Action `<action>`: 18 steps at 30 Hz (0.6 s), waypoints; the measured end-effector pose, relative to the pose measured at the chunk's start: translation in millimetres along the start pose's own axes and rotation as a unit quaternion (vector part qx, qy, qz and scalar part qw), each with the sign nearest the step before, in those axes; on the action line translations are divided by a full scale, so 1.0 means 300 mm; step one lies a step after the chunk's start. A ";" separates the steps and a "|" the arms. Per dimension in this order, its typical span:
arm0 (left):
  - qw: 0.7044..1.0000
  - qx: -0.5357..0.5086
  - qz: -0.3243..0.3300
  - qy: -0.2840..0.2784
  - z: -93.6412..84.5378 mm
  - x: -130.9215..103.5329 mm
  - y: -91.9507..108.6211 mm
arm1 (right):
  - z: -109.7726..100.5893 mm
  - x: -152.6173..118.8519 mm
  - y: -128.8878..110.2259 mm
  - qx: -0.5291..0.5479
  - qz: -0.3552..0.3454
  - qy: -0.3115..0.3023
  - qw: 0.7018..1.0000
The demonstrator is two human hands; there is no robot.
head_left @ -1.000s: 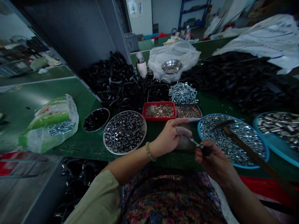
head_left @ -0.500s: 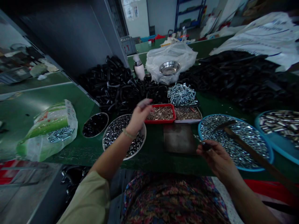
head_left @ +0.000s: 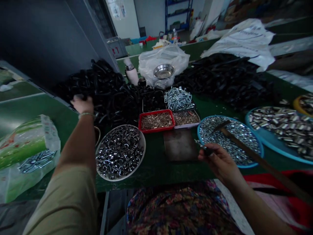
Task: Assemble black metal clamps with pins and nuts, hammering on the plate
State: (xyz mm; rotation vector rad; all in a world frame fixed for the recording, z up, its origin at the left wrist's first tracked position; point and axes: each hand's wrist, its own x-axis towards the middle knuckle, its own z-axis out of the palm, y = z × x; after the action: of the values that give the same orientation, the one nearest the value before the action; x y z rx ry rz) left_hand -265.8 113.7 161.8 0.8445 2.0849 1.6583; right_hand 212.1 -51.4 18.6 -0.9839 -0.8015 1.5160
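My left hand (head_left: 83, 105) is stretched out to the far left, against the edge of a heap of glossy black curved parts (head_left: 110, 98). Its fingers are blurred and partly lost in the dark, so whether they hold a part cannot be made out. Low on the right, my right hand (head_left: 218, 160) pinches a small black part (head_left: 208, 151) between thumb and fingers. A thin shiny metal piece (head_left: 198, 142) sticks out beyond that part. Left of this hand a dark flat metal plate (head_left: 180, 145) lies on the green table.
A bowl of metal rings (head_left: 121, 151), a red tray of small pins (head_left: 156, 120) and a pile of bolts (head_left: 179, 98) stand in the middle. A hammer (head_left: 242, 145) lies across a blue basin (head_left: 261, 156) of small metal parts. A grey panel (head_left: 61, 42) rises at left.
My left hand has swung left from beside the red tray to the black heap. The right hand keeps its black part, nearly in place. The view has turned somewhat.
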 end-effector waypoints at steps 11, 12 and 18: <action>0.879 -0.241 -0.020 -0.411 0.068 -0.632 -0.072 | 0.020 -0.038 -0.002 -0.328 -0.109 -0.196 0.918; 0.841 -0.199 -0.076 -0.497 0.100 -0.724 -0.105 | 0.023 -0.049 -0.014 -0.367 -0.133 -0.216 0.895; 0.612 -0.149 -0.223 -0.744 0.146 -0.973 -0.162 | -0.007 -0.087 -0.060 -0.494 -0.183 -0.331 0.783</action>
State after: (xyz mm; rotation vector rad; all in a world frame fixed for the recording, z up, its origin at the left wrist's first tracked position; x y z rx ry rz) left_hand -28.1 -46.7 76.4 0.9089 0.6385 0.4396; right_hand 223.0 -74.1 37.8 -0.8876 -2.3091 1.0210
